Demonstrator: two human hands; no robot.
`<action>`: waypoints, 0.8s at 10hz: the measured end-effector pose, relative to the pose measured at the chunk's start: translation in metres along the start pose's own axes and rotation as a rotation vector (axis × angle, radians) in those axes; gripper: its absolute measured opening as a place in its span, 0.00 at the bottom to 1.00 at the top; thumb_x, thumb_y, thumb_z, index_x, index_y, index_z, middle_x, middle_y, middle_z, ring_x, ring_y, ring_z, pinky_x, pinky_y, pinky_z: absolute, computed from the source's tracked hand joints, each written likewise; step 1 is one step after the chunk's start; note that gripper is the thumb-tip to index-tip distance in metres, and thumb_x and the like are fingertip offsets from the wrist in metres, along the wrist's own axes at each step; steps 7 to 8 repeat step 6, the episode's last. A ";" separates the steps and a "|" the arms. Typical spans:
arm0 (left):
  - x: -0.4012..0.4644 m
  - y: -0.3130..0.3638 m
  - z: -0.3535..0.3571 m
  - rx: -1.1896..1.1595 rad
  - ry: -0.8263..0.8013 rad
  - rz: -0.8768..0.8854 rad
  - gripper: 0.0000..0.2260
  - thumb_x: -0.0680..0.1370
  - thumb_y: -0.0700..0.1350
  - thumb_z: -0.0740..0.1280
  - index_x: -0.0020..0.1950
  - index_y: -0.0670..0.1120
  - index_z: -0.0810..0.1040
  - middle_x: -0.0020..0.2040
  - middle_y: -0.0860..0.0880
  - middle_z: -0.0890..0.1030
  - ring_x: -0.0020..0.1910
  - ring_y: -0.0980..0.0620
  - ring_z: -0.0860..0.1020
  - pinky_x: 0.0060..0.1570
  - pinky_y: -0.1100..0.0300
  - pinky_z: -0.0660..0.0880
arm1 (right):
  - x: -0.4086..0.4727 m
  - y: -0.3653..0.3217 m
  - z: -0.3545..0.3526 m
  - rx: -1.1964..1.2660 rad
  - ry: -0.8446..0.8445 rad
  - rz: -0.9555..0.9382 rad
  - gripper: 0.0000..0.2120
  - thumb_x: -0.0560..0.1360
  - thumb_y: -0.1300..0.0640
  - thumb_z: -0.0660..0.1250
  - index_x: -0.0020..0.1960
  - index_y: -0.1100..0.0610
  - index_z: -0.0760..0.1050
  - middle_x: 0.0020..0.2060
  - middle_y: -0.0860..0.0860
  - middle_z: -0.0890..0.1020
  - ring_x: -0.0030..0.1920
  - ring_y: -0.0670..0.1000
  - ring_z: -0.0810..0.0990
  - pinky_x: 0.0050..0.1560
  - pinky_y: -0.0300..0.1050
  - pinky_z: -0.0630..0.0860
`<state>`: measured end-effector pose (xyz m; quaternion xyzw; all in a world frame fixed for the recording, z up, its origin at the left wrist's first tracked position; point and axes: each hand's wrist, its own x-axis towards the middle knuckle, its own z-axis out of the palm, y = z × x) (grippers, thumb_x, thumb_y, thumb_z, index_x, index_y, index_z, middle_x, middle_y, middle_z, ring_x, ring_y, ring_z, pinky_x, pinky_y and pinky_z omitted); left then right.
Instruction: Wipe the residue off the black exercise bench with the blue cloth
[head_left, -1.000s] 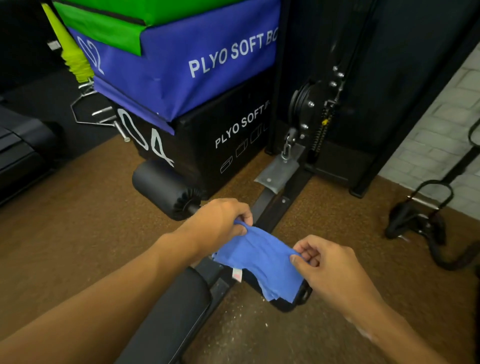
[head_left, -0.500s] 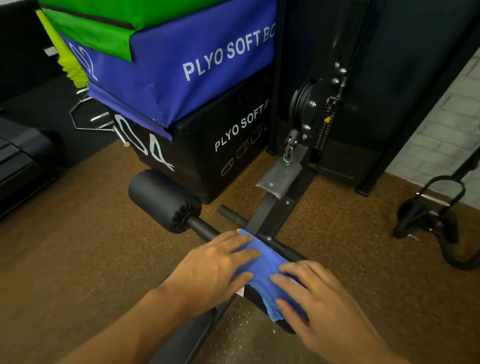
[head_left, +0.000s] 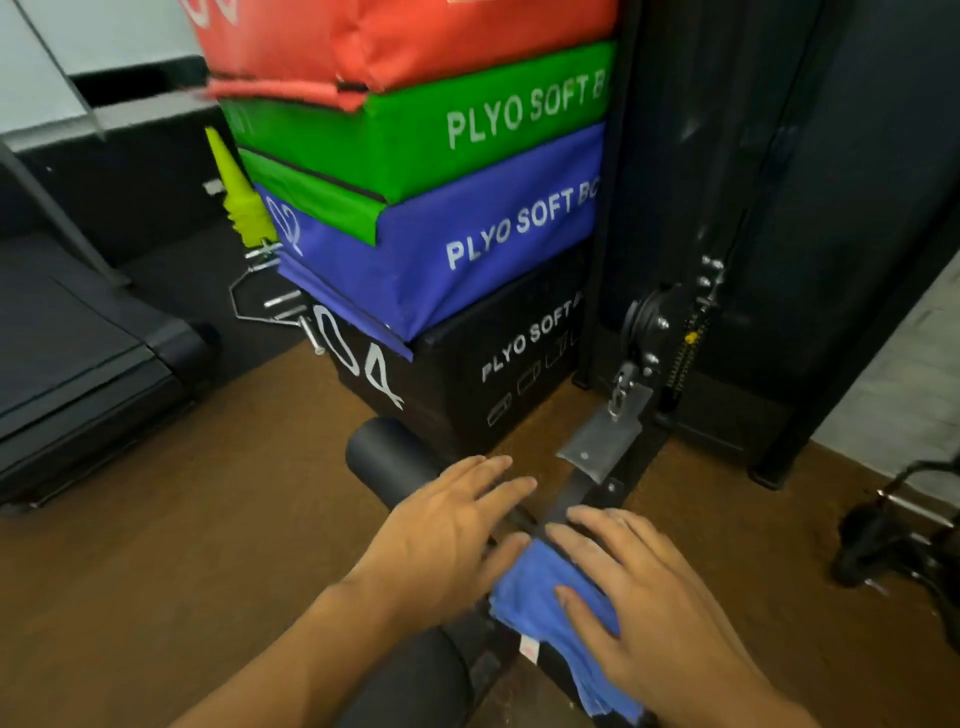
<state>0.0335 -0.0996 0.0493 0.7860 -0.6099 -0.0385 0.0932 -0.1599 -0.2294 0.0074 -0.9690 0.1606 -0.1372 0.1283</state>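
1. Pressing flat on the blue cloth (head_left: 540, 587): right hand (head_left: 639, 597), fingers straight and spread, palm down.
2. Resting just left of it: left hand (head_left: 447, 535), fingers also straight and relaxed, thumb side touching the cloth's left edge, fingertips reaching over a black foam roller (head_left: 384, 460).
3. Draped over the far end of the black exercise bench (head_left: 410, 680): the cloth, bunched under the right palm, one end hanging down at the lower right, a small white tag showing at its near edge.
4. Running away from the hands toward a dark cable machine (head_left: 727, 260): a black metal bar with a grey plate (head_left: 597, 441) clipped to a carabiner and pulley.
5. Stacked just beyond the roller, left of the machine: soft plyo boxes, from the bottom black (head_left: 467, 374), blue (head_left: 441, 260), green (head_left: 415, 140), red (head_left: 389, 41), the lower three printed "PLYO SOFT".
6. Leaning behind the stack's left side: yellow-green cones (head_left: 234, 202), with a metal bar attachment (head_left: 270, 304) on the floor below.
7. Lying at far left: the dark end of a treadmill (head_left: 88, 364).
8. Sitting at far right on the brown floor (head_left: 156, 519): black handles or straps (head_left: 898, 535), too blurred to name exactly.
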 end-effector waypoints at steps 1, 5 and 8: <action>-0.016 -0.011 -0.079 0.093 0.160 -0.062 0.27 0.79 0.65 0.56 0.77 0.58 0.67 0.78 0.50 0.68 0.77 0.48 0.66 0.75 0.53 0.64 | 0.043 -0.036 -0.047 0.030 0.103 -0.055 0.27 0.79 0.36 0.59 0.76 0.42 0.65 0.73 0.43 0.69 0.73 0.48 0.65 0.68 0.49 0.72; -0.191 -0.036 -0.410 0.407 0.640 -0.445 0.39 0.75 0.74 0.54 0.82 0.58 0.53 0.83 0.52 0.52 0.82 0.49 0.51 0.78 0.53 0.51 | 0.191 -0.285 -0.264 0.055 0.470 -0.391 0.41 0.75 0.29 0.59 0.82 0.45 0.52 0.81 0.51 0.54 0.81 0.57 0.51 0.77 0.59 0.56; -0.247 -0.028 -0.468 0.474 0.668 -0.588 0.41 0.75 0.76 0.51 0.82 0.59 0.48 0.84 0.50 0.47 0.82 0.47 0.46 0.80 0.48 0.50 | 0.197 -0.354 -0.313 0.069 0.483 -0.442 0.42 0.74 0.28 0.59 0.82 0.44 0.52 0.82 0.51 0.52 0.81 0.57 0.50 0.78 0.57 0.53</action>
